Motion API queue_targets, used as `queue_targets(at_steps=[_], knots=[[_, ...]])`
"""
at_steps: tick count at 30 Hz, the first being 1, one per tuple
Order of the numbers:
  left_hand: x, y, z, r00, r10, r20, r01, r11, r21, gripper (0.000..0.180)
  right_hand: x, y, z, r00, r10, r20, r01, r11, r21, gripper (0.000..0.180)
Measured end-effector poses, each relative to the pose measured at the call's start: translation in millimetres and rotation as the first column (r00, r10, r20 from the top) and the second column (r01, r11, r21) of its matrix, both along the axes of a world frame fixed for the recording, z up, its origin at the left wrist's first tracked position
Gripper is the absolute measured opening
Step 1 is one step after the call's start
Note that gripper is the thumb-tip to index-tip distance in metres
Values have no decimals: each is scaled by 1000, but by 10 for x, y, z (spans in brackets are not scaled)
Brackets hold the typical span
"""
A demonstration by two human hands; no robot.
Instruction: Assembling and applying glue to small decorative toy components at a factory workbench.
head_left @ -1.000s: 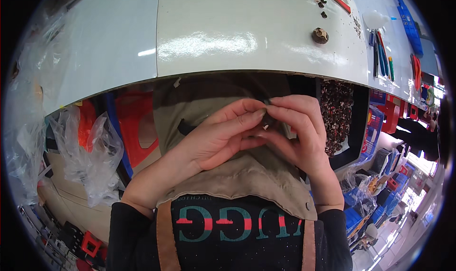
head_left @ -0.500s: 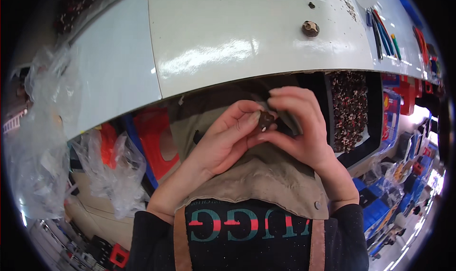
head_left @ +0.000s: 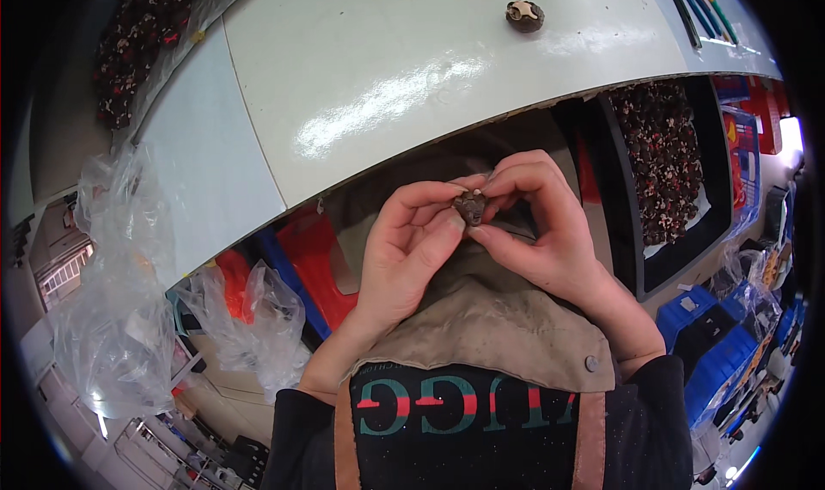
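A small dark brown moulded piece [head_left: 470, 206], shaped like a little figure, is pinched between both hands above my lap. My left hand [head_left: 411, 241] grips it from the left, thumb below and fingers curled above. On its other side my right hand [head_left: 541, 219] closes thumb and fingertips on it. The fingers cover its edges, so its full shape is hidden. A similar round brown piece with a cream patch [head_left: 524, 15] sits on the white table [head_left: 361, 77], beyond my hands.
A black tray [head_left: 632, 206] filled with several dark brown and pink pieces stands right of my lap. More such pieces [head_left: 155, 43] lie at the far left. Clear plastic bags [head_left: 120, 292] hang on the left. Thin tools [head_left: 687, 9] lie on the table's far right. Blue crates [head_left: 709, 335] stand at right.
My right hand has come in from a raised, open-fingered pose and now pinches the piece too. The piece has turned in my fingers. The view has shifted, so the table sits higher.
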State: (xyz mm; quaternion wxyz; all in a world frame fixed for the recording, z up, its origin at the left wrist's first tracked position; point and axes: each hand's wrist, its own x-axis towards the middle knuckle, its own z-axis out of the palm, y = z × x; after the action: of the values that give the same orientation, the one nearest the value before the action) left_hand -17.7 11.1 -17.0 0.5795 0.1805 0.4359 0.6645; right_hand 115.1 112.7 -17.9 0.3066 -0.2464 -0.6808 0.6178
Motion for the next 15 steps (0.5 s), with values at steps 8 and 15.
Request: queue_targets(at_steps=[8,15], knots=[[61,47,3,996,8,-91,-10,1000,-17,25,70,65,-17,999,32,-24,-33,999,-36,31],[75,39,-31,998,-24,-58,30,994,101,33,116,73,-24,999,49,-9,-50,998,-43,29]])
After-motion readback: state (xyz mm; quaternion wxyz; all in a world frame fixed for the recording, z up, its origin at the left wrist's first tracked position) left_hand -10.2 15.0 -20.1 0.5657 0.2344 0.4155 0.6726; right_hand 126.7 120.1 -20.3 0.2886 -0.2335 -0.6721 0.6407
